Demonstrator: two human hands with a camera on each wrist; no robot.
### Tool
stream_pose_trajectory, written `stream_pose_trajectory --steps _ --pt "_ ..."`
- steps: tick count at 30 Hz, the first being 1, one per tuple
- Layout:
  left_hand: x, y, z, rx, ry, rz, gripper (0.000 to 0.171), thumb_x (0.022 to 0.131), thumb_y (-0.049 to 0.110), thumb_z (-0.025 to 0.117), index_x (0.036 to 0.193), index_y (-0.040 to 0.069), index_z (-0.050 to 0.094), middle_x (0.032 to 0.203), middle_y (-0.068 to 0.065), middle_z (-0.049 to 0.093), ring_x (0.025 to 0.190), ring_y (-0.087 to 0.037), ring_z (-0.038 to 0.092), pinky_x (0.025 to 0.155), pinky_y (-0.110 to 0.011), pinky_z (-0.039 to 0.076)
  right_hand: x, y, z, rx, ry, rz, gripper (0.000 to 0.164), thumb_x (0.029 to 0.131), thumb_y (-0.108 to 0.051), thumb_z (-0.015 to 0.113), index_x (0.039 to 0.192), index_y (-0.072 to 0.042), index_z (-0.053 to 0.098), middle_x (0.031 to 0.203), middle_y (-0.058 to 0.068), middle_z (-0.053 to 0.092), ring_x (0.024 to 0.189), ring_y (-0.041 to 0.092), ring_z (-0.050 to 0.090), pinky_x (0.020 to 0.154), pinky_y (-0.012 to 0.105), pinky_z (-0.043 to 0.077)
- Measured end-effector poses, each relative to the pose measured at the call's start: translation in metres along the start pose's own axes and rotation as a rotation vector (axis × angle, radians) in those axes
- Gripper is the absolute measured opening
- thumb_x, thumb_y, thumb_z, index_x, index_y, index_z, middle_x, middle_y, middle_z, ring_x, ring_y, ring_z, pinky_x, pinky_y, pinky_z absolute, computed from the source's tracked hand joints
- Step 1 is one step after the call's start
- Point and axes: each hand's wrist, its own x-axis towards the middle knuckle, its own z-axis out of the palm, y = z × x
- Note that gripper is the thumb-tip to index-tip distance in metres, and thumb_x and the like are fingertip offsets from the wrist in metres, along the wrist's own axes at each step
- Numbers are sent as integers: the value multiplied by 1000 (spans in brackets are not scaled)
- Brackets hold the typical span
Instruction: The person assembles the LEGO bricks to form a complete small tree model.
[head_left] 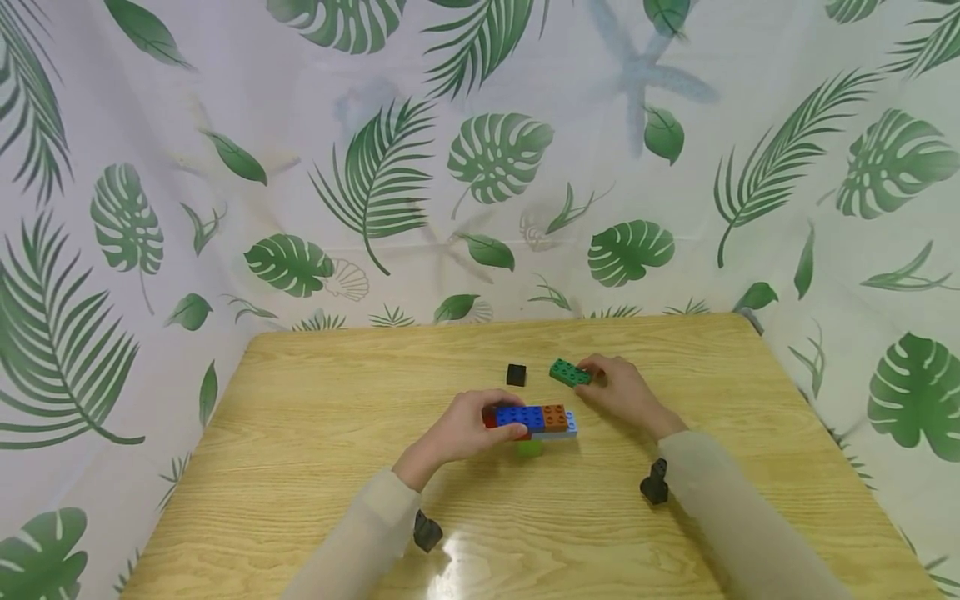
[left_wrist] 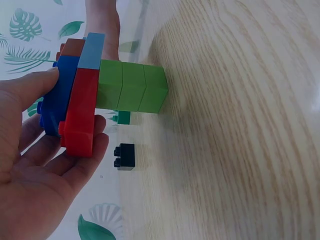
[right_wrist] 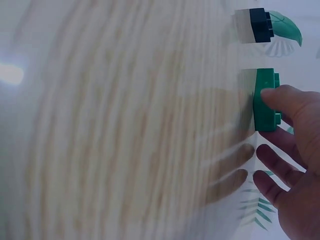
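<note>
My left hand (head_left: 480, 425) grips the left end of a built block of toy bricks, thumb on the near side and fingers behind. On its top layer are a blue brick (head_left: 520, 417) and a brown-orange brick (head_left: 555, 417). Beneath lie a red brick (left_wrist: 82, 110) and a light blue brick (left_wrist: 92, 51). A column of light green bricks (left_wrist: 132, 87) extends down from these; whether its foot touches the table I cannot tell. Farther back, my right hand (head_left: 618, 390) pinches one end of a dark green brick (head_left: 568, 372), its studs facing up.
A small black brick (head_left: 516, 375) lies on the wooden table (head_left: 315, 433), left of the dark green brick. Behind the table hangs a white cloth (head_left: 420, 308) with a leaf print. Dark wrist devices (head_left: 427, 532) show beside both forearms.
</note>
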Motion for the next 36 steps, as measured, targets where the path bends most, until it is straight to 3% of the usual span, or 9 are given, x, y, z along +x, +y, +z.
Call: stream_pose_trajectory --steps 5,13,24,36 --pt "0 0 0 -6 -4 0 38 98 34 77 131 15 71 129 -6 72 102 -17 63 93 -41 56 1 -5 -2 28 14 -7 38 98 -17 72 134 -3 68 126 20 72 114 38 65 96 56 54" --pt "-1 -3 0 -26 6 18 40 98 33 78 133 15 71 127 -4 73 98 -15 65 88 -33 56 -1 -34 -22 48 79 -117 36 97 -13 75 131 -5 70 126 18 72 117 41 64 94 59 53" --pt "-2 -4 1 -46 13 29 45 95 32 81 134 11 70 123 -7 74 98 -17 68 84 -26 55 -17 -70 -38 22 40 -229 36 97 -16 76 132 -8 71 129 12 72 119 35 64 99 59 53" --pt "-5 -4 1 -68 16 13 44 95 28 81 133 8 69 125 -10 73 103 -21 70 86 -28 57 -33 -95 -39 59 -7 -296 33 93 -13 80 125 -15 74 123 4 75 108 23 62 86 41 51"
